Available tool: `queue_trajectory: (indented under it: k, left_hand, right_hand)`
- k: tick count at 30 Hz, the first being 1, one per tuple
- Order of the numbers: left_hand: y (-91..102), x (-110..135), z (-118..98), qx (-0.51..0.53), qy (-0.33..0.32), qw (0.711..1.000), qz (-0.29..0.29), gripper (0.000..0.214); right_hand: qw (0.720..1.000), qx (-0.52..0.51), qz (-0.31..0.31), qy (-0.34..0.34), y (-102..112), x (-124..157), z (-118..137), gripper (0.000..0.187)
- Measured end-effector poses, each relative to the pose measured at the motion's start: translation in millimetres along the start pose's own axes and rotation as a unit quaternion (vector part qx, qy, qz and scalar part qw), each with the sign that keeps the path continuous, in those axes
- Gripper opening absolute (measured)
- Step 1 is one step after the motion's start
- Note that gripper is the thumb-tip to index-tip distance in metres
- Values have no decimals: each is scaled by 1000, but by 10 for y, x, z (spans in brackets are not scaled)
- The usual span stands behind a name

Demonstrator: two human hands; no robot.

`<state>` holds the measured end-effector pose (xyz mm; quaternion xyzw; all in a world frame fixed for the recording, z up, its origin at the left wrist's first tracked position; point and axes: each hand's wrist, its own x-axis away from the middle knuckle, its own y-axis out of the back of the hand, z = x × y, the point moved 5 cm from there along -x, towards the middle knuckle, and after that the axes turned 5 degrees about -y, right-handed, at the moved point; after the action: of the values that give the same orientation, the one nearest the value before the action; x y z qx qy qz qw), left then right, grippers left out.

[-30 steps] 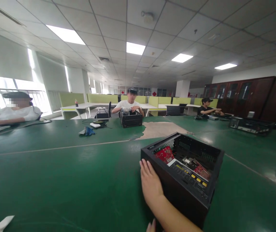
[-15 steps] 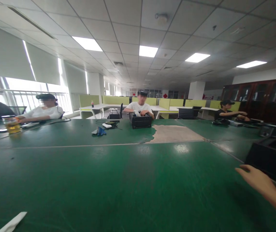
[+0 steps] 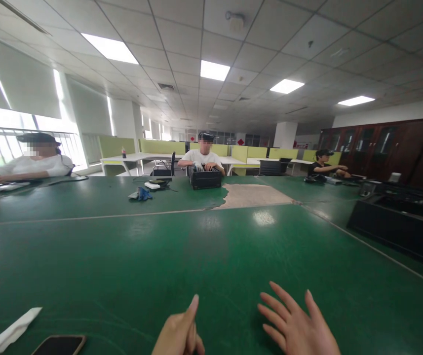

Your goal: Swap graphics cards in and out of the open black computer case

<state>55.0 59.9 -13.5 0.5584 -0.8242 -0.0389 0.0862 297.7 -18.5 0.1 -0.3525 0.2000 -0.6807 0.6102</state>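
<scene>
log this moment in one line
left hand: thumb out | right hand: open, empty | black case: at right, apart from both

left hand (image 3: 179, 333): bare | right hand (image 3: 298, 326): bare | fingers (image 3: 273, 304): slim, tapering to rounded tips

The left hand (image 3: 179, 329) is near the spread right hand (image 3: 295, 323), over the green table (image 3: 130, 266).

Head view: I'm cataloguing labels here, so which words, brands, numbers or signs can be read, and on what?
No text can be read.
Red diamond-shaped sign in the background: any writing is too small.
Small bottle with a reddish label: too small to read.
Reddish panel in the right background: too blurred.
Long black box-shaped computer case at right: no lettering can be made out.
</scene>
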Motion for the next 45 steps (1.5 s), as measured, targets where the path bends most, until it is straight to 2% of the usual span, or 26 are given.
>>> queue_trajectory:
  k: [2, 4, 8, 11, 16, 19, 24, 28, 37, 41, 45]
  left_hand:
    - [-34, -54, 80, 34, 10, 999, 26, 70]
    - [-68, -48, 112, 3, 7, 996, 89, 67]
    - [-51, 21, 21, -63, -43, 986, 148, 63]
    - [-85, 69, -75, -105, -50, 977, 179, 59]
    - [-170, 114, -180, -290, -54, 937, 186, 48]
    - [-185, 122, -205, -333, -69, 923, 182, 40]
    - [-157, 134, -224, -312, -78, 929, 181, 29]
    - [-153, 151, -245, -308, -61, 932, 182, 26]
    - [-167, 164, -265, -286, -45, 938, 191, 21]
    - [-150, 111, -198, -182, -41, 964, 189, 23]
    - [-135, 55, -86, -6, 18, 982, 189, 26]
  right_hand:
    - [998, -58, 2, 9, 19, 22, -16, 58]
    - [995, -101, -12, 24, 73, 18, -18, 62]
    - [990, -124, -46, 48, 95, 39, -16, 63]
    - [989, -131, -47, 49, 30, 76, -32, 66]
    - [991, -128, -7, 34, -45, 90, -91, 72]
    - [989, -147, -4, 19, -48, 82, -130, 73]
    - [984, -175, -4, -18, -79, 84, -181, 74]
    - [984, -173, 23, -47, -119, 88, -216, 76]
    - [987, -111, 99, -53, -247, 147, -257, 41]
    - [987, -98, 115, -47, -239, 154, -279, 29]
    - [982, -94, 164, -26, -252, 158, -323, 19]
